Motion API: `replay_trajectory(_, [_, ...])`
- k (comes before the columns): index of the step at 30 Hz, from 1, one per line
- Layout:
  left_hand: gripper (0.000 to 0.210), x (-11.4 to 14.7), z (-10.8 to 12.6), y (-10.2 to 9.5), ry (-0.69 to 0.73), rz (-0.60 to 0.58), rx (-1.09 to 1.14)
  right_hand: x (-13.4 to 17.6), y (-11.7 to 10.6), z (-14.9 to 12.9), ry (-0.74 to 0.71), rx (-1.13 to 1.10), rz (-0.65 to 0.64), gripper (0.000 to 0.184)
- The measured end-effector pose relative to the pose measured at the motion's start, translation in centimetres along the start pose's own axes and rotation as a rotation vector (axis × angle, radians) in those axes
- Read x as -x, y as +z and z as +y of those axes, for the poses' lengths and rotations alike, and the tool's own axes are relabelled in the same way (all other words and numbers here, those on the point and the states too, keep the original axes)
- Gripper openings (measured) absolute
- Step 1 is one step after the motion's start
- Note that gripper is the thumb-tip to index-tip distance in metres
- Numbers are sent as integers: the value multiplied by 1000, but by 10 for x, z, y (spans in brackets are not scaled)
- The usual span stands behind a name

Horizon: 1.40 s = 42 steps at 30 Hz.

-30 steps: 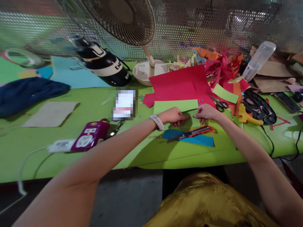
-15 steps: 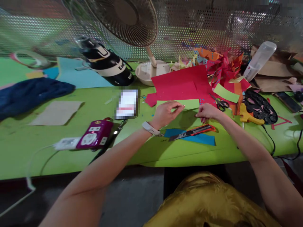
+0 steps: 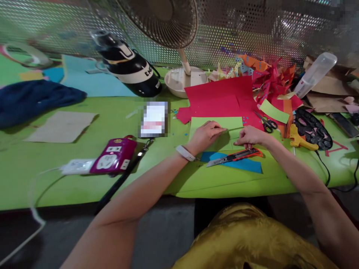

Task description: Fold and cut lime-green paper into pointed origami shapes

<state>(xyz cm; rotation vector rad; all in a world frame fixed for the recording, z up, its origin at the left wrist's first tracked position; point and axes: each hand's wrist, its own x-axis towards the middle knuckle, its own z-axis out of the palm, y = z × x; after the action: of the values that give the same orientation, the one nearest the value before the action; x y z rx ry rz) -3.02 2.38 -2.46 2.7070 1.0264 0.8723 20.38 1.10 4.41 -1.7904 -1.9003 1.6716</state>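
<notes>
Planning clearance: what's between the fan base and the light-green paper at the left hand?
Red paper lies between the fan base and the light-green paper; the head view shows it.

The one view looks from the person's head, forward and down across the surface (image 3: 112, 112), near the left hand (image 3: 205, 137) and right hand (image 3: 250, 136), taking in clothes (image 3: 238, 239) below and mesh (image 3: 238, 33) beyond.

Pale green paper (image 3: 231, 121), apparently folded, lying on the green table (image 3: 162, 149), beside red paper (image 3: 213, 104)
</notes>
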Motion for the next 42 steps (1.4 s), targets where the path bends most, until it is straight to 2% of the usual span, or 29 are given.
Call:
replay_trajectory(5, [29,0,-7,1,-35,-8,127,-1,3,2,-21,9,16,35])
replay_trajectory(8, [26,0,-7,2,-44,-9,147,6,7,0,-33,84,83,33])
replay_trajectory(10, [26,-1,-7,2,-51,-8,139,12,11,-3,-73,200,171,32])
replay_trajectory(14, [26,-1,-3,3,-44,6,113,19,18,-7,-201,583,438,23])
replay_trajectory(16, [27,-1,-1,2,-25,16,89,20,21,-6,-284,736,500,24])
replay_trajectory(18, [28,-1,0,1,-17,20,68,18,23,-4,-421,841,491,29])
replay_trajectory(20, [27,-2,1,-1,-20,6,59,14,23,1,-563,902,469,26])
replay_trajectory(23, [26,-2,1,-2,-19,-12,61,8,20,9,-660,903,424,22])
replay_trajectory(27, [26,-1,-2,-1,-25,9,116,4,11,16,-661,832,379,30])
replay_trajectory(31, [24,-2,-3,0,-79,26,180,4,5,16,-642,762,409,28])
replay_trajectory(39, [22,-2,-1,0,-114,23,201,1,17,12,-705,754,436,33])
replay_trajectory(42, [24,-2,0,1,-100,14,167,1,20,12,-734,761,477,25])
